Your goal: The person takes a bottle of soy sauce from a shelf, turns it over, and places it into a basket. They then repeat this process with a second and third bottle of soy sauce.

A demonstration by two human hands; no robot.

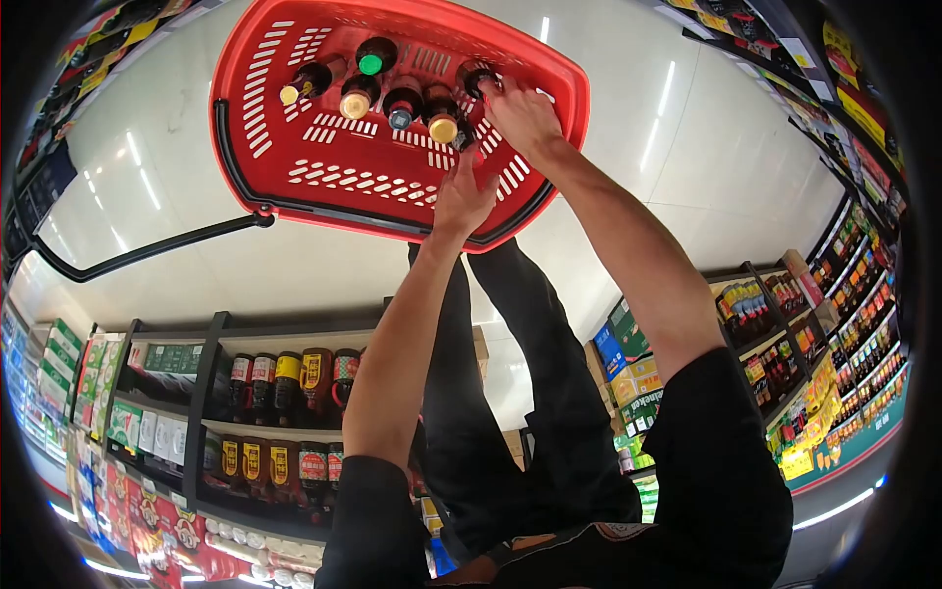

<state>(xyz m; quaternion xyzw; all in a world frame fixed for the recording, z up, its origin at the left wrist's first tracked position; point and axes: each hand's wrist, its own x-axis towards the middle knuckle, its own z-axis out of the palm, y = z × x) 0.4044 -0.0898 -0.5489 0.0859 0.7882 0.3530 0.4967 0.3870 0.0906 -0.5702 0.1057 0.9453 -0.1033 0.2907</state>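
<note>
Both arms are down in the red shopping basket [294, 187] on the shop floor [628, 147] — the step in hand looks like arranging the sauce bottles [392, 93] standing inside. The right hand [522, 116] curls its fingers [494, 88] over the dark-capped bottle [475, 75] at the row's end; whether they grip, I cannot tell. The left hand [461, 201] is spread open and empty, just beside the yellow-capped bottle [444, 128]. Any lift calls for a firm close round the neck first.

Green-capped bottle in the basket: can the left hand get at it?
Probably yes: the left hand is at the near rim of the open red basket, and the green-capped bottle stands uncovered beyond nearer bottles.
</note>
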